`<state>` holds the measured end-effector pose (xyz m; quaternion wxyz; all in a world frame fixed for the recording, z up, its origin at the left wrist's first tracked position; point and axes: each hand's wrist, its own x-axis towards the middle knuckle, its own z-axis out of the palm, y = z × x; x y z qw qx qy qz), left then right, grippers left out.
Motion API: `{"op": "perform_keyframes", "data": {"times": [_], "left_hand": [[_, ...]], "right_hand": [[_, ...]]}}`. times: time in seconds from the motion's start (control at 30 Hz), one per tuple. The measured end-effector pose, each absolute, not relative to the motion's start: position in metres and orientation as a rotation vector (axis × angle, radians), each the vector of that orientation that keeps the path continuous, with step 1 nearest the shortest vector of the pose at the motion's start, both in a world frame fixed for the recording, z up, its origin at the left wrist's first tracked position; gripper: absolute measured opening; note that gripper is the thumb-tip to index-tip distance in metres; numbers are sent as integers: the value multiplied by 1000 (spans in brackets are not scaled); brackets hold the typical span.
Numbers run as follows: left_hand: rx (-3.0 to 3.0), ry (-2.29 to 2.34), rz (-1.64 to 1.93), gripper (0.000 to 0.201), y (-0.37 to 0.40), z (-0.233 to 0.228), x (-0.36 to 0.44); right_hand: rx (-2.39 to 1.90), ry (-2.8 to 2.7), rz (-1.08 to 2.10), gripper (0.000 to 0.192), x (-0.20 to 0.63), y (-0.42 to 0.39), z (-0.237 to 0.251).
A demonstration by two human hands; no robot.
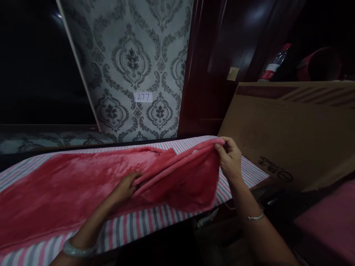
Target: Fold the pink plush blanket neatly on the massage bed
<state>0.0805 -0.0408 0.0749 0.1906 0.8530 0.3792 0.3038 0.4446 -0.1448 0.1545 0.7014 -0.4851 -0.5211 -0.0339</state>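
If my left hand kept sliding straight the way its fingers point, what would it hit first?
Probably the raised fold of the pink fleece blanket: the left hand already touches it, fingers pointing right toward the right hand, which pinches the blanket's edge. Depth is hard to judge.

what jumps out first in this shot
A pink blanket sprawls across the striped board, filling the lower left. The right hand pinches its far corner up while the left hand grips a fold mid-cloth. Behind, patterned wallpaper carries a "277" label.
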Motion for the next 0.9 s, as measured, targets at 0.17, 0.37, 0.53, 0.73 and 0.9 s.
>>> {"op": "perform_keyframes", "data": {"times": [0.17, 0.37, 0.53, 0.73, 0.9], "left_hand": [[1987, 1021, 876, 42, -51, 95, 65], [1582, 884, 795, 67, -59, 103, 62], [2019, 856, 664, 73, -64, 105, 65], [2091, 919, 689, 59, -50, 113, 59], [1836, 760, 1075, 68, 5, 163, 113]], "right_hand": [[-1068, -1109, -83, 21, 451, -141, 155], [-1094, -1069, -100, 24, 456, -138, 156], [-1094, -1076, -25, 26, 457, -142, 163], [-1099, -1209, 130, 25, 472, -134, 158], [-1138, -949, 221, 19, 542, -91, 150]]}}
